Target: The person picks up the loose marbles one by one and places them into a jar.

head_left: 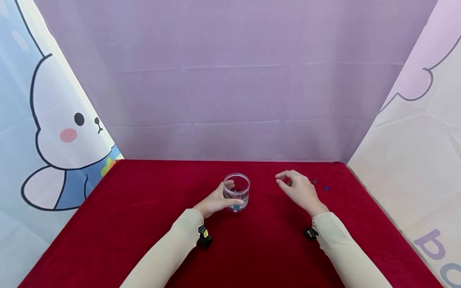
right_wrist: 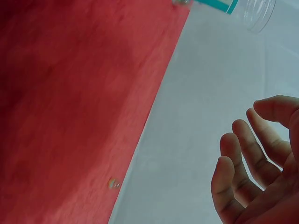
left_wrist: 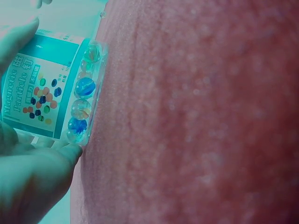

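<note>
A table covered in a deep red, velvety cloth (head_left: 144, 240) is filling the lower half of the head view, running back to a lilac backdrop. A clear round plastic jar (head_left: 236, 192) with a teal label is standing upright near the middle of the cloth; in the left wrist view, glass marbles (left_wrist: 84, 100) are lying in a row along its bottom. Far to the right, near the back corner, two small dark blue beads (head_left: 326, 188) are lying loose on the cloth, close together. In the right wrist view, one small pale marble (right_wrist: 113, 183) is sitting at the cloth's edge.
</note>
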